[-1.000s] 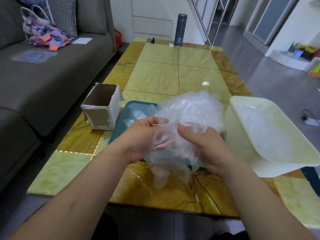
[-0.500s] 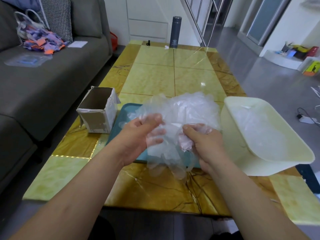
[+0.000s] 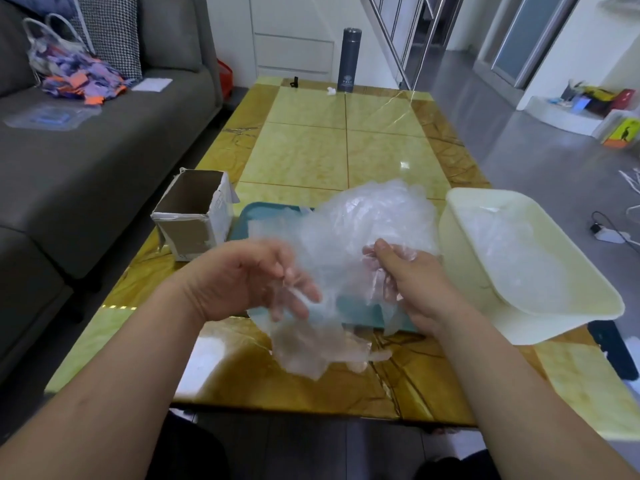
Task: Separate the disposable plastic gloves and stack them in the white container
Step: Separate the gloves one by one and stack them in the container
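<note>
A crumpled bunch of clear plastic gloves (image 3: 374,220) hangs over a teal tray (image 3: 273,216) at the table's near middle. My right hand (image 3: 412,282) grips the bunch from the right, thumb on top. My left hand (image 3: 249,278) pinches a single clear glove (image 3: 311,344) that hangs down from the bunch toward the near table edge. The white container (image 3: 540,306) stands just right of my right hand, tilted, with several clear gloves lying inside.
An open cardboard box (image 3: 194,216) stands left of the tray. A dark flask (image 3: 347,65) is at the table's far end. A grey sofa (image 3: 86,161) runs along the left. The yellow marble table (image 3: 346,154) stretches ahead.
My hands have moved apart, the left one drawing one glove down and left out of the bunch. The glove now hangs lower over the table's near edge.
</note>
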`<act>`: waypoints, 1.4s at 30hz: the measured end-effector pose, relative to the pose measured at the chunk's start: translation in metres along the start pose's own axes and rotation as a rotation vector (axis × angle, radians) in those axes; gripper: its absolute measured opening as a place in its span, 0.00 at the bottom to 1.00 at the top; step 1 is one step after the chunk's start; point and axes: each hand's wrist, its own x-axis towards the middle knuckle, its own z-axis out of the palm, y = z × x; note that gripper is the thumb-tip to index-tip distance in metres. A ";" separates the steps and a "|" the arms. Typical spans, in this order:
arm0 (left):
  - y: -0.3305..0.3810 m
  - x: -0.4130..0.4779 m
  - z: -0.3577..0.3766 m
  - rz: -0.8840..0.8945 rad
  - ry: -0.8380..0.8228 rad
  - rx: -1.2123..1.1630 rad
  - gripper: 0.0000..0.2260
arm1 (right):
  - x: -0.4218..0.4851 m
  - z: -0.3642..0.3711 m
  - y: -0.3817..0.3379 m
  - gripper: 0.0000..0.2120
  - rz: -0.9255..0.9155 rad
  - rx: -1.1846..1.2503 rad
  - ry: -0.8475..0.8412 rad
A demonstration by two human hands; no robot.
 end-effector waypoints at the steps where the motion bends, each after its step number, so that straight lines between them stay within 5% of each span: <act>1: -0.001 0.001 0.004 -0.028 0.000 0.032 0.04 | -0.003 0.003 -0.001 0.13 0.005 0.004 -0.060; 5: -0.011 0.016 0.020 -0.067 0.155 0.208 0.05 | -0.014 0.011 -0.008 0.11 0.121 0.088 -0.278; 13: -0.016 0.026 0.025 -0.078 0.351 0.364 0.05 | -0.017 0.004 -0.013 0.55 0.275 0.246 -0.485; 15: -0.016 0.026 0.025 -0.088 0.371 0.368 0.06 | -0.019 0.003 -0.013 0.51 0.216 0.228 -0.548; 19: -0.018 0.028 0.023 -0.048 0.468 0.401 0.10 | -0.017 0.003 -0.005 0.17 0.036 0.049 -0.493; 21: -0.017 0.027 0.021 0.002 0.510 0.456 0.16 | -0.016 0.003 -0.002 0.11 -0.026 -0.042 -0.451; 27: -0.016 0.024 0.015 0.002 0.289 0.349 0.38 | -0.020 -0.006 -0.007 0.09 -0.103 -0.057 -0.607; 33: -0.012 0.021 0.027 -0.002 0.206 0.265 0.21 | -0.021 -0.009 -0.007 0.12 -0.099 -0.116 -0.596; 38: -0.020 0.026 0.021 0.010 0.367 0.323 0.04 | -0.018 -0.005 -0.004 0.08 -0.074 -0.063 -0.385; 42: -0.023 0.028 0.020 -0.047 0.423 0.261 0.10 | -0.013 0.000 0.002 0.11 -0.076 -0.066 -0.213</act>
